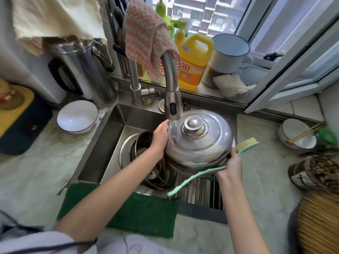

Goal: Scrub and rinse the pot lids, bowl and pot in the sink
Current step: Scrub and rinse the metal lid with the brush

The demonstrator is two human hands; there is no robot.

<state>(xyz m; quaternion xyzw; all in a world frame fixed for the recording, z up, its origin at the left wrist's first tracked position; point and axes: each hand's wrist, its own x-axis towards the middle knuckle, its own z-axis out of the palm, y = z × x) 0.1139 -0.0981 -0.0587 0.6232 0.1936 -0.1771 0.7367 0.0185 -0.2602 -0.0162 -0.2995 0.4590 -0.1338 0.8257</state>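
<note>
My left hand [161, 136] grasps the big steel pot lid [200, 142] by its left edge, fingers [165, 125] curled up against the dome. I hold the lid over the sink [113, 136] with its knob up, right under the faucet [171, 85], and water runs onto its left shoulder just beside those fingers. My right hand [232, 165] is clenched round the green handle of the brush [211, 169] and sits at the lid's lower right rim. The bristles point up to the right, and the handle's tail hangs out over the sink's drain rack.

Below the lid, in the sink, lie a dark pot [142, 145] and another lid. A white bowl [78, 116] stands on the worktop [36, 171] to the left. A green cloth [128, 208] is draped over the sink's near edge.
</note>
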